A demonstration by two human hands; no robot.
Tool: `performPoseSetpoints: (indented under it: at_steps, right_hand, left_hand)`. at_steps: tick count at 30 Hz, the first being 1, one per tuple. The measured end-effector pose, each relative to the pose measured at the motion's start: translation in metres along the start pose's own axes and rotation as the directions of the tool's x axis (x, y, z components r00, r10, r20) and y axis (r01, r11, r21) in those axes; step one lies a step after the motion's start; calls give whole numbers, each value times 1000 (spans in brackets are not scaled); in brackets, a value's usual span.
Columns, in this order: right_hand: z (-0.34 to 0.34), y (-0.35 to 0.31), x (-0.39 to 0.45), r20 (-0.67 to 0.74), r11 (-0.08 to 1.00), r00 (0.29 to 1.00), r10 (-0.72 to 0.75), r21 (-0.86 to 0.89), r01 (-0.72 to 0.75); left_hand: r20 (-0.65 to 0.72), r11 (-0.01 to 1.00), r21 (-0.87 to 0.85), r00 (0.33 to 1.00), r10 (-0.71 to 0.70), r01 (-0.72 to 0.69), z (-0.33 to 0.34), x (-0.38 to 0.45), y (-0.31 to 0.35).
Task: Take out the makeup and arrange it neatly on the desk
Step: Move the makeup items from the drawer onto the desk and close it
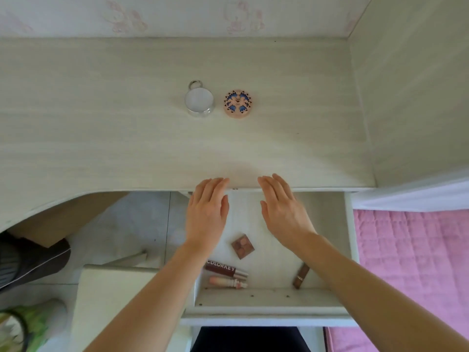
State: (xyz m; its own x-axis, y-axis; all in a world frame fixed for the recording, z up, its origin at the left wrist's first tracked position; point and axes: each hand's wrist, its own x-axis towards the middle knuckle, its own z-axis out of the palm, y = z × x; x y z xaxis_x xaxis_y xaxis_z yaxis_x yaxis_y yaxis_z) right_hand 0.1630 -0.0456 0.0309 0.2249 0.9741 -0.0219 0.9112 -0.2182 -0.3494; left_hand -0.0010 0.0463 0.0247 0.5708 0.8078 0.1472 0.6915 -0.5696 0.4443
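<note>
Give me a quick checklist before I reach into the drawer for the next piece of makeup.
1. Left hand free: ok, fingers straight, holding nothing.
2. Right hand free: ok, open and empty.
3. Drawer open: ok, its inside is in view.
4. Makeup left inside: ok, the square palette, the Colorkey tube, the pink tube and the brown lipstick lie there, apart from both hands.
5. Space on the desk: ok, only the white round jar and the patterned compact stand there, side by side.
6. Anything further back under the desk edge: cannot tell, hidden.
</note>
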Motion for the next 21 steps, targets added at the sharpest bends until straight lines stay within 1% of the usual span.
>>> performPoseSetpoints:
  at_steps: [3, 6, 8, 10, 13, 16, 19, 21]
  right_hand:
    - [12, 2, -32, 50, 999, 999, 20, 26, -21]
    - [28, 12, -54, 119, 999, 992, 49, 5, -50]
    - [41, 21, -63, 157, 997, 984, 82, -16, -80]
    - [54, 31, -70, 189, 993, 976, 113, -38, -108]
    - [74, 45, -77, 263, 985, 951, 160, -105, -137]
    - [92, 56, -78, 327, 972, 917, 227, -141, -191]
    - [110, 65, -77, 384, 952, 873, 300, -184, -246]
    - [119, 70, -76, 418, 939, 842, 340, -198, -281]
  left_hand:
    - [59, 1000, 16, 998, -1, 0, 13, -32, 5]
    - [177, 999, 41, 984, 11, -19, 32, -56, 7]
    - [262, 998, 57, 965, -11, -4, 46, -67, 4]
    - [362, 996, 87, 930, -60, 31, 61, -75, -1]
    - [496, 988, 148, 860, -120, 52, 84, -87, -9]
    - [554, 980, 191, 818, -156, 58, 105, -94, -13]
    - [553, 964, 263, 813, -181, 36, 123, -98, -13]
    - [553, 957, 288, 808, -206, 47, 133, -99, -12]
